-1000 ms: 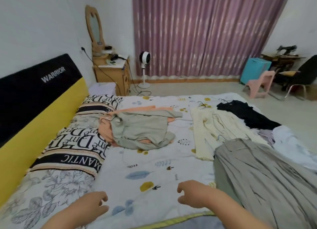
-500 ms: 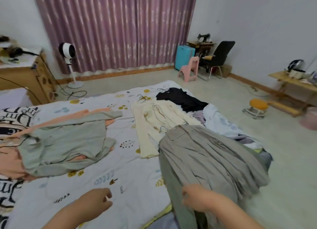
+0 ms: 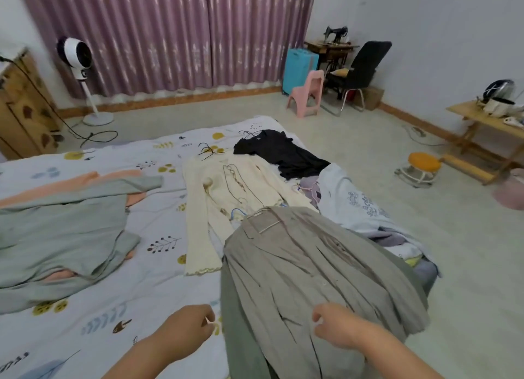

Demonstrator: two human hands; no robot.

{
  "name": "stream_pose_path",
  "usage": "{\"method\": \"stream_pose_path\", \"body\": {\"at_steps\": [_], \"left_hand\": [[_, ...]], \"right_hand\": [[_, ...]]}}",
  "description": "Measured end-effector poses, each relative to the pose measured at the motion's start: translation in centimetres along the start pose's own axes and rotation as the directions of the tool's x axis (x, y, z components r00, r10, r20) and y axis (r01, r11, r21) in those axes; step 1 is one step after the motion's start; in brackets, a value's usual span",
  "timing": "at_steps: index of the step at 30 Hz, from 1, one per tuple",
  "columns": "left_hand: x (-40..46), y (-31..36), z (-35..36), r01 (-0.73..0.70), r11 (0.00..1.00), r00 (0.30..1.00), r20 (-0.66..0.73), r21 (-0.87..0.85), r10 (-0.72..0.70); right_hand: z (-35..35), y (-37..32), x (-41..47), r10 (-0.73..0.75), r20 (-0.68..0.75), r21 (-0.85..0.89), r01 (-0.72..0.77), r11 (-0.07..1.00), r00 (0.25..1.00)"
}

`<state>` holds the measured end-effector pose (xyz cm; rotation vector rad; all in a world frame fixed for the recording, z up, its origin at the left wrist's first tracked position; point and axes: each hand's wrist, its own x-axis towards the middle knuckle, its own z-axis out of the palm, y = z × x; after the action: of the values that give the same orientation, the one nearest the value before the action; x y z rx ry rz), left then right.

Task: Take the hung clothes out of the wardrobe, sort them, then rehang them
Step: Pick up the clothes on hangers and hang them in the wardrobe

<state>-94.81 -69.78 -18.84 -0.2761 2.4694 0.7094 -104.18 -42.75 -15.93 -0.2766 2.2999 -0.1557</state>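
Observation:
Several clothes lie spread on the bed (image 3: 158, 279). Nearest me is a grey pleated shirt (image 3: 312, 259) with a hanger in its collar. Behind it lie a cream long-sleeved top (image 3: 226, 191), a black top (image 3: 280, 152) and a white garment with blue print (image 3: 354, 205). On the left, a grey-green garment (image 3: 56, 231) covers a peach one (image 3: 73, 180). My left hand (image 3: 190, 327) hovers over the sheet beside the grey shirt's left edge, fingers loosely curled and holding nothing. My right hand (image 3: 337, 330) is over the grey shirt's lower part, also loosely curled and holding nothing.
A standing fan (image 3: 76, 55) and a wooden cabinet (image 3: 22, 103) are at the back left, with a cable on the floor. A pink chair (image 3: 307, 95), a blue box (image 3: 300, 69), a black chair (image 3: 363, 66), an orange stool (image 3: 424, 163) and a wooden table (image 3: 487, 123) stand on the right.
My view has swung right, away from the headboard and pillows. Both hands have moved right with it; the right one now lies over the grey shirt, the left one beside it.

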Motion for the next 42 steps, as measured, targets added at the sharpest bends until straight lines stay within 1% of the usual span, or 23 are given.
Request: {"method": "stream_pose_path", "body": {"at_steps": [7,11,16,20,24,26,28,29,30,31,32,33,34,35,36,38,39,41,42], "left_hand": [[11.6,1.1,-2.2,0.014,1.000,1.000,-0.020,0.005,-0.014],[20.4,0.8,-2.9,0.049,0.999,0.996,-0.081,-0.001,-0.049],[30.4,0.2,-2.8,0.074,0.997,0.985,-0.157,0.004,-0.073],[37.7,-0.4,-1.9,0.129,0.991,0.974,-0.192,0.045,-0.118],[44.5,-1.1,-1.0,0.191,0.981,0.944,-0.268,-0.025,-0.191],[47.1,-1.3,-0.4,0.204,0.977,0.947,-0.242,-0.063,-0.213],[48.8,-1.5,0.5,0.226,0.973,0.947,-0.224,-0.046,-0.231],[49.3,-1.5,0.8,0.232,0.972,0.945,-0.231,-0.028,-0.232],[49.5,-1.6,0.9,0.224,0.974,0.945,-0.236,-0.032,-0.226],[49.6,-1.6,0.8,0.203,0.977,0.947,-0.239,-0.068,-0.214],[49.6,-1.6,0.6,0.183,0.976,0.951,-0.231,-0.122,-0.207],[49.4,-1.6,0.4,0.154,0.974,0.955,-0.228,-0.166,-0.189],[49.0,-1.5,0.2,0.117,0.976,0.960,-0.231,-0.182,-0.158],[48.4,-1.4,0.0,0.072,0.983,0.962,-0.250,-0.171,-0.114],[47.7,-1.2,-0.2,0.026,0.989,0.960,-0.271,-0.146,-0.065],[45.8,-0.3,-0.2,-0.083,0.989,0.952,-0.304,-0.125,0.042],[44.8,0.1,-0.1,-0.134,0.983,0.947,-0.309,-0.128,0.088],[42.5,1.2,0.1,-0.186,0.980,0.943,-0.291,-0.066,0.159],[41.4,1.6,0.1,-0.193,0.981,0.945,-0.272,-0.025,0.179]], "right_hand": [[-3.7,-0.5,10.0,0.005,-0.019,0.042,-0.004,0.999,1.000],[-5.3,-1.2,17.5,0.003,-0.036,0.020,-0.002,1.000,0.999],[-6.0,-1.7,27.4,-0.014,-0.093,-0.005,0.013,1.000,0.996],[-5.1,-1.7,34.6,-0.022,-0.152,-0.049,0.014,0.999,0.988],[-3.0,-1.4,40.0,-0.016,-0.146,-0.023,0.013,1.000,0.989],[-1.4,-0.6,41.6,-0.012,-0.128,-0.032,0.008,0.999,0.992],[0.3,0.0,42.1,-0.008,-0.097,-0.044,0.004,0.999,0.995],[0.9,0.3,42.3,-0.017,-0.115,-0.059,0.011,0.998,0.993],[1.3,0.5,42.4,-0.018,-0.124,-0.098,0.006,0.995,0.992],[1.7,0.8,42.4,-0.001,-0.108,-0.100,-0.009,0.995,0.994],[2.0,0.7,42.4,0.040,-0.116,-0.138,-0.056,0.989,0.992],[2.3,0.7,42.4,0.025,-0.140,-0.134,-0.044,0.990,0.990],[2.2,0.7,41.9,0.026,-0.094,-0.089,-0.035,0.995,0.995],[2.1,0.7,41.7,0.007,-0.094,-0.067,-0.014,0.998,0.996],[2.1,0.6,41.7,0.011,-0.136,-0.063,-0.020,0.998,0.991],[1.3,0.3,40.9,0.053,-0.180,0.068,-0.041,0.997,0.982],[1.1,0.1,40.6,0.063,-0.196,0.103,-0.044,0.994,0.979],[-0.4,-0.6,39.1,0.097,-0.254,0.160,-0.058,0.985,0.962],[-1.2,-0.7,38.4,0.110,-0.346,0.210,-0.037,0.977,0.932]]}}
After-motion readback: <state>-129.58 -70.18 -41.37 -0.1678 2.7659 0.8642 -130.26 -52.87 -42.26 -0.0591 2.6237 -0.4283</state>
